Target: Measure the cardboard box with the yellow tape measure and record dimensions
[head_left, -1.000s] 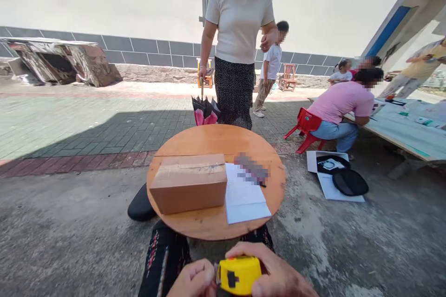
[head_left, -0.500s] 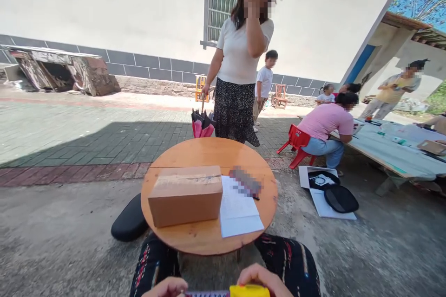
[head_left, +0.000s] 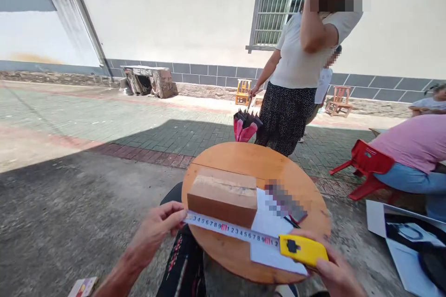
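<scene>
My left hand (head_left: 162,222) pinches the end of a white measuring blade close to the near left corner of a cardboard box (head_left: 223,211). The blade runs rightward along the box's near face to a yellow tape measure (head_left: 304,251), whose case my right hand (head_left: 334,264) grips. Black digits and red decade marks show on the extended blade. The box lies closed on a round wooden table (head_left: 223,260). White paper (head_left: 268,257) sticks out from under the blade on the right. A blurred flat object (head_left: 287,204) rests on the paper, with a dark pen-like thing beside it.
Across the table stands a person (head_left: 299,65) holding a folded pink-and-black umbrella (head_left: 246,125). Someone in pink sits on a red plastic chair (head_left: 371,167) to the right. An open white box (head_left: 393,246) with black items lies on the ground there.
Both hands have risen from my lap to the table edge and moved apart, drawing out more blade in front of the box. The view has swung left.
</scene>
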Tool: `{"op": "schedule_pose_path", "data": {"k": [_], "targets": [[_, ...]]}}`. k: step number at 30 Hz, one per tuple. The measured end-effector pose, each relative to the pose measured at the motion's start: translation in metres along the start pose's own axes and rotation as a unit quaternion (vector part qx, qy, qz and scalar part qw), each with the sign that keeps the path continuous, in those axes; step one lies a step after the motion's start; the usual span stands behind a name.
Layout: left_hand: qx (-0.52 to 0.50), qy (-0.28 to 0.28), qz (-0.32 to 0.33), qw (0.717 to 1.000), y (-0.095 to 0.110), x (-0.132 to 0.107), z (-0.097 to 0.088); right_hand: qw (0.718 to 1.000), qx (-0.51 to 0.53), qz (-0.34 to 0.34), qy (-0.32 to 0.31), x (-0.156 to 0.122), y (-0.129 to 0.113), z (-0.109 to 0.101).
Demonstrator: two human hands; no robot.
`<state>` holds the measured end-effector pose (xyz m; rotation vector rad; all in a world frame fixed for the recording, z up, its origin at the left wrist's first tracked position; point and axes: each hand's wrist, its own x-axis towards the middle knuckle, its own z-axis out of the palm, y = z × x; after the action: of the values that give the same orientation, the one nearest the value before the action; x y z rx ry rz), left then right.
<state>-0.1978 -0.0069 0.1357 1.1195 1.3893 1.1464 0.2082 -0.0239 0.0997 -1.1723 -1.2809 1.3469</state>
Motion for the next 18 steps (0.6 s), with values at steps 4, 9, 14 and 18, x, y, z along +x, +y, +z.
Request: {"op": "schedule_pose_path", "data": {"k": [4, 9, 14, 18], "targets": [[0.027, 0.042, 0.041, 0.998, 0.035, 0.059, -0.013, 0.999, 0.018, -0.011, -0.027, 0.073, -0.042, 0.002], [0.053, 0.048, 0.020, 0.997, 0.035, 0.114, -0.011, 0.999, 0.033, 0.020, -0.029, 0.128, -0.066, 0.006], [0.091, 0.035, -0.003, 0.995, 0.029, 0.131, -0.003, 0.997, 0.042, 0.069, -0.004, 0.149, -0.064, -0.011], [0.118, 0.018, -0.006, 0.993, 0.026, 0.133, 0.004, 0.996, 0.036, 0.078, -0.007, 0.158, -0.057, -0.026]]}}
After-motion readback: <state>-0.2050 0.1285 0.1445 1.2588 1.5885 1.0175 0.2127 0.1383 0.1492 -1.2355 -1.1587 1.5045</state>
